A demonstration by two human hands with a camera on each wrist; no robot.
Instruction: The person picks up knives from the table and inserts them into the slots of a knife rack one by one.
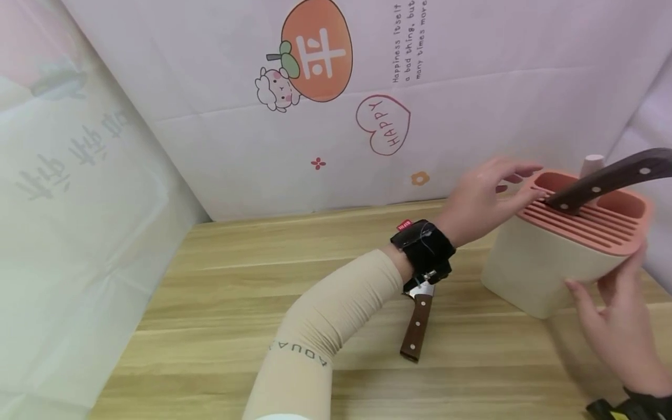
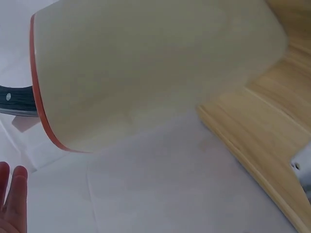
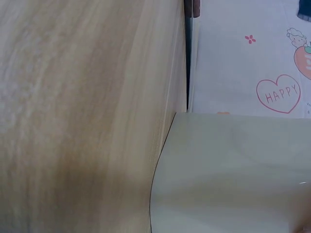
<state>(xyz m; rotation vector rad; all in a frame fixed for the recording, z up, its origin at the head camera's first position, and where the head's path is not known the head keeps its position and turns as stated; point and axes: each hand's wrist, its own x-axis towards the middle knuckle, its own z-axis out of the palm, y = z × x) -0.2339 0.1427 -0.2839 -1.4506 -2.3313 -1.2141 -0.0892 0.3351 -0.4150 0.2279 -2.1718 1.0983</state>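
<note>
On the pale wood-grain table (image 1: 210,303), a brown wooden-handled tool with three bright rivets (image 1: 416,326) lies partly under the left wrist. Next rightward, the left hand (image 1: 485,195) has its fingers loosely extended, with nothing in its hold, at the near-left rim of a cream, rounded-box knife holder with a slotted coral top (image 1: 546,256); whether the thumb touches that rim is hard to tell. A dark wooden knife handle with silver rivets (image 1: 614,178) slants up from the slots, with a pale pink handle (image 1: 593,165) behind it. At far right, the right hand (image 1: 622,326) grips the holder's lower side, thumb on the front and fingers curled behind. Handling it well seems to call for a firm right-hand grip, a level base, and left fingers clear of the slots. The left wrist view shows a grey metal piece with a hole (image 2: 303,167), which the head view hides.
</note>
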